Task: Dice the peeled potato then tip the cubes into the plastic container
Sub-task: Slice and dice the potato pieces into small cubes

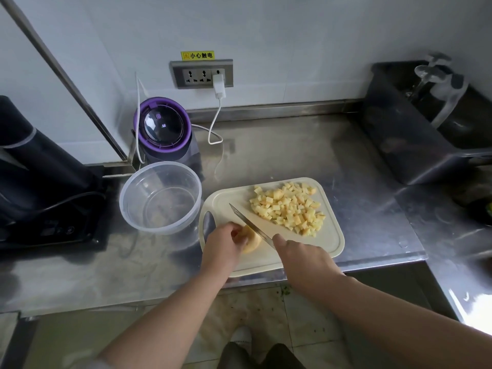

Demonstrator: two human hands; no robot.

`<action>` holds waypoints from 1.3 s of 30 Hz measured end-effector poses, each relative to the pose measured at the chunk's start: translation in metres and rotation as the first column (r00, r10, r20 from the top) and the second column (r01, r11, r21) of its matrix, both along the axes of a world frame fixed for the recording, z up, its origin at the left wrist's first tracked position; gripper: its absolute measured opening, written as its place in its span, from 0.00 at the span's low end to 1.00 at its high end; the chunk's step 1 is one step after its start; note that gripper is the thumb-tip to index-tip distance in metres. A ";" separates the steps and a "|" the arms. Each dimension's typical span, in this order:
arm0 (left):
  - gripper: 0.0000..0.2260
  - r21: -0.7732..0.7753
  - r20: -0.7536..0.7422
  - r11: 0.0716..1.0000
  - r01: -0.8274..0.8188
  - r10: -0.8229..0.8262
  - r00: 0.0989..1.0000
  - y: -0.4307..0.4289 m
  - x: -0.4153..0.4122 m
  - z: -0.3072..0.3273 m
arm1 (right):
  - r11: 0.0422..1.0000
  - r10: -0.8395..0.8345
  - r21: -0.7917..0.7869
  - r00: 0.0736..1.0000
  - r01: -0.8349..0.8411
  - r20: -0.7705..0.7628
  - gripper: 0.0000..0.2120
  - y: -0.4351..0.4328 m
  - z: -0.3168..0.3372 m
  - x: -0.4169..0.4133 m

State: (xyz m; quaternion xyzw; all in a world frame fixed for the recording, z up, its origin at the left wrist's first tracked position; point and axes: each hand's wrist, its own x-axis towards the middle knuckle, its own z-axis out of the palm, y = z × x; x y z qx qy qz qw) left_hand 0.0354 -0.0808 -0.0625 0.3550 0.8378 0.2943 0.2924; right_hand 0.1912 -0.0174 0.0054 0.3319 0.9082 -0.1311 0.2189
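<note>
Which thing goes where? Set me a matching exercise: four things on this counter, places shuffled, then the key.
Things
1. cubes
2. container
3. knife
4. potato

Places
A. held under the left hand
B. upright, left of the board
C. gripped by the right hand
D. heaped on the board's far right part

Pairs: 1-D, 2-B, 3-C, 4-A
</note>
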 end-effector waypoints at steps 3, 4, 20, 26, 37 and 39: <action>0.12 -0.013 0.013 1.000 0.005 -0.005 1.000 0.001 -0.001 0.000 | 0.999 0.033 -0.004 0.999 -0.033 0.007 0.21 0.002 0.000 0.001; 0.12 -0.014 0.012 1.000 0.007 -0.007 1.000 0.001 -0.001 0.000 | 0.999 0.042 -0.010 0.999 -0.042 0.007 0.21 0.004 0.001 0.002; 0.03 -0.045 -0.039 0.998 0.037 -0.039 0.998 0.004 -0.001 -0.003 | 0.992 0.030 -0.123 0.999 -0.027 0.023 0.19 0.019 -0.014 -0.007; 0.06 -0.031 0.005 0.999 0.028 -0.028 1.000 0.003 -0.001 -0.004 | 0.993 -0.072 -0.094 0.997 0.072 0.002 0.20 0.023 -0.010 -0.004; 0.10 -0.053 -0.020 0.998 -0.047 0.046 0.999 0.002 0.004 -0.002 | 0.998 -0.030 -0.055 0.998 0.027 -0.047 0.22 0.013 0.006 0.003; 0.09 -0.042 -0.022 0.998 -0.044 0.043 0.999 0.001 0.004 -0.003 | 0.997 -0.040 -0.065 0.998 0.037 -0.041 0.24 0.012 0.008 0.002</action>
